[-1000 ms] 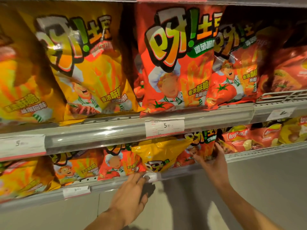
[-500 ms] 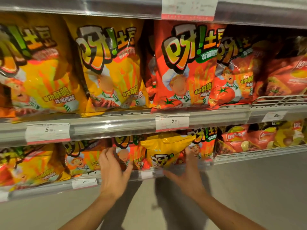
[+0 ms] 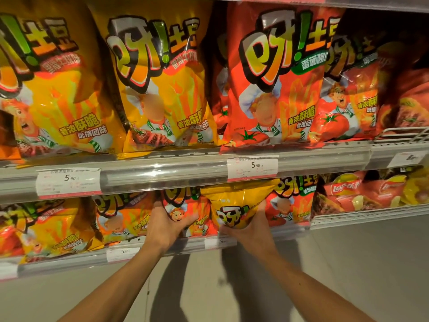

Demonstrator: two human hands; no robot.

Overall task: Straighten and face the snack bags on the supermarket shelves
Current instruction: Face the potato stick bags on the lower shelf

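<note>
A yellow snack bag (image 3: 234, 205) sits upside down and tilted on the lower shelf, sticking out past the other bags. My right hand (image 3: 251, 231) grips it from below and from its right side. My left hand (image 3: 168, 226) holds the left edge of a red snack bag (image 3: 197, 205) just left of the yellow one, thumb across its front. Red bags (image 3: 292, 201) stand to the right of the yellow bag. On the upper shelf, yellow bags (image 3: 160, 84) and red bags (image 3: 276, 80) stand upright, facing out.
The lower shelf rail (image 3: 185, 246) with price tags runs below my hands. The upper shelf rail (image 3: 167, 173) sits just above them. Orange-yellow bags (image 3: 58, 226) fill the lower left. Lay's bags (image 3: 362, 194) lie at the right. Grey floor (image 3: 348, 263) lies below.
Both hands have risen from the shelf rail onto the bags. The right hand now grips the yellow bag from below, and the left hand has taken hold of the red bag beside it.
</note>
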